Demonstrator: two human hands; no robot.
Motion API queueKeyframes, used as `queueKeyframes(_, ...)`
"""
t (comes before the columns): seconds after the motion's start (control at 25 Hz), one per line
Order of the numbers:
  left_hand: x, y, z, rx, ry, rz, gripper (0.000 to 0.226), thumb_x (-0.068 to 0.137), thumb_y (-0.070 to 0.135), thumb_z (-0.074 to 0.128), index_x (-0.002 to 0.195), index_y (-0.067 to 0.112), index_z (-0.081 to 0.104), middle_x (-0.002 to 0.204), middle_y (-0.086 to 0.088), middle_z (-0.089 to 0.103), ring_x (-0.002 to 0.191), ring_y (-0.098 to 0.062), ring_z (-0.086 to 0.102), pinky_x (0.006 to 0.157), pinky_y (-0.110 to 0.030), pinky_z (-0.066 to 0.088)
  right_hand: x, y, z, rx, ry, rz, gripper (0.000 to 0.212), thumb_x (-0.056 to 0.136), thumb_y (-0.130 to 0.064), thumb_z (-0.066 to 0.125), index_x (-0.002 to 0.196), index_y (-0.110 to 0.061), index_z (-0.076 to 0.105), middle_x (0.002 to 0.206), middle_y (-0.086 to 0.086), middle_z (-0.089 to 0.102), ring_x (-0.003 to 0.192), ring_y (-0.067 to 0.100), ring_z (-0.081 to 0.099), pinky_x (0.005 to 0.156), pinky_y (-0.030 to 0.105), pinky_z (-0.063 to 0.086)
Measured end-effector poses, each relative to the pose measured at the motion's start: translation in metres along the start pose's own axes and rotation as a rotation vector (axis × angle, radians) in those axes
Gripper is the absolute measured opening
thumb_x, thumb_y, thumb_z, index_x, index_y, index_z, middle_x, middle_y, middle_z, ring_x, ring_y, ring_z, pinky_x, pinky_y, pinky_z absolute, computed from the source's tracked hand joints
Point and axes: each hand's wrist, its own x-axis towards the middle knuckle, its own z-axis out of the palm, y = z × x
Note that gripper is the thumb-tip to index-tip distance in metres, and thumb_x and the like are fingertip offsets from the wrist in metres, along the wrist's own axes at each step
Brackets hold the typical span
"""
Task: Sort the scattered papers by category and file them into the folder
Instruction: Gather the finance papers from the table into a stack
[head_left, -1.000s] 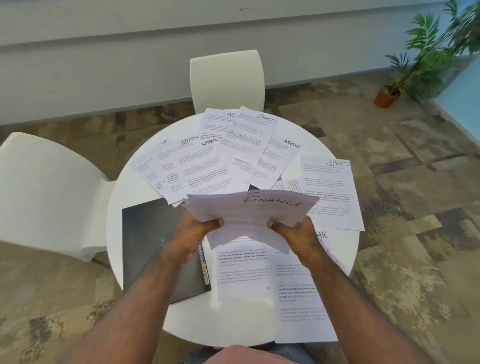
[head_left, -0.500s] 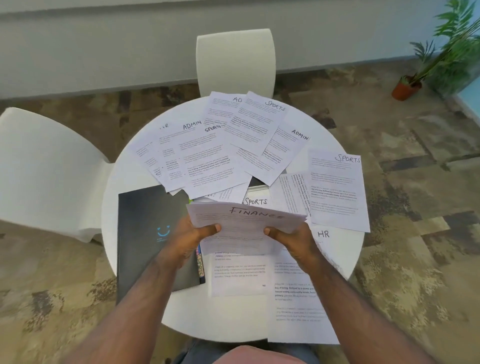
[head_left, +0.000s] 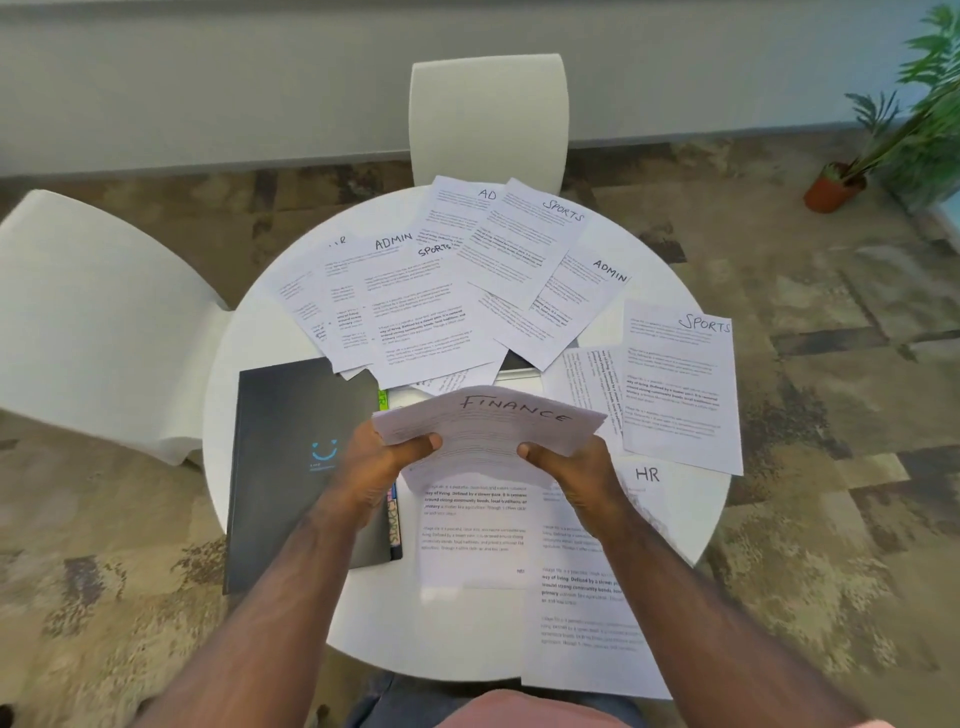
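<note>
The left hand (head_left: 374, 467) and the right hand (head_left: 571, 467) both grasp a small stack of sheets headed FINANCE (head_left: 498, 426), held up above the near middle of the round white desk (head_left: 249, 364). Each thumb lies on top of the stack near its lower edge, the left thumb at the left side and the right thumb at the right; the other fingers are curled underneath, out of sight. The stack sags a little between the two hands.

Directly below the held stack two printed sheets lie flat, the right one (head_left: 587, 623) reaching over the near edge of the desk. Just right of the right hand a sheet marked HR (head_left: 647, 475) shows, partly covered. Left of the left hand lies the closed dark folder (head_left: 291, 457), with a blue smiling mark on its cover and coloured tabs along its right edge.

Farther off, overlapping sheets are fanned across the far half of the desk, headed ADMIN (head_left: 395, 242), SPORTS (head_left: 563, 210) and ADMIN again (head_left: 610, 270). Another SPORTS sheet (head_left: 680, 384) lies by itself at the right.

Two white chairs stand at the desk, one opposite (head_left: 488, 114) and one at the left (head_left: 93, 312). A potted plant (head_left: 836, 189) stands on the patterned carpet at the far right.
</note>
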Motion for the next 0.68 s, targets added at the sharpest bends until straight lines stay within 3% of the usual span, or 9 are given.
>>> queueKeyframes(0.12,-0.001,0.001,-0.001,-0.013,-0.016,0.036,0.047,0.055,0.027,0.09,0.1,0.021,0.078,0.104,-0.006,0.077,0.097,-0.019,0.072,0.078,-0.026,0.056,0.0,-0.003,0.002,0.004,-0.018,-0.021,0.036,0.062,-0.029,0.089,0.095,-0.036,0.078,0.097,-0.002,0.078,0.091,0.014,0.073,0.081,0.034,0.06)
queueKeyframes(0.28,-0.006,-0.005,0.003,-0.044,0.012,0.001,0.057,0.053,0.024,0.089,0.107,0.013,0.074,0.109,-0.011,0.076,0.102,-0.025,0.071,0.082,-0.032,0.055,-0.003,0.006,0.001,0.004,0.008,0.03,0.031,0.069,-0.018,0.088,0.093,-0.033,0.077,0.098,-0.003,0.077,0.092,0.012,0.072,0.086,0.038,0.058)
queueKeyframes(0.44,-0.005,0.0,0.009,-0.079,0.016,0.029,0.043,0.058,0.012,0.087,0.1,0.011,0.076,0.101,-0.011,0.077,0.092,-0.022,0.072,0.075,-0.028,0.057,-0.001,0.009,0.004,0.008,0.018,0.053,0.03,0.07,-0.019,0.087,0.096,-0.029,0.077,0.098,-0.003,0.077,0.094,0.016,0.072,0.083,0.035,0.058)
queueKeyframes(0.52,-0.007,0.001,0.011,-0.092,0.029,0.016,0.043,0.067,-0.002,0.082,0.108,0.008,0.072,0.105,-0.01,0.077,0.098,-0.024,0.071,0.076,-0.026,0.056,0.001,0.011,0.004,-0.008,0.051,0.065,0.028,0.074,-0.015,0.085,0.096,-0.027,0.072,0.095,-0.008,0.077,0.095,0.017,0.071,0.082,0.033,0.057)
queueKeyframes(0.68,-0.005,0.01,-0.008,-0.232,-0.004,0.09,0.046,0.078,0.005,0.059,0.123,-0.003,0.061,0.114,-0.01,0.072,0.103,-0.019,0.068,0.082,-0.027,0.055,0.013,0.003,0.0,-0.015,0.11,0.075,0.023,0.077,-0.016,0.083,0.095,-0.022,0.07,0.092,-0.004,0.078,0.091,0.02,0.073,0.079,0.036,0.058)
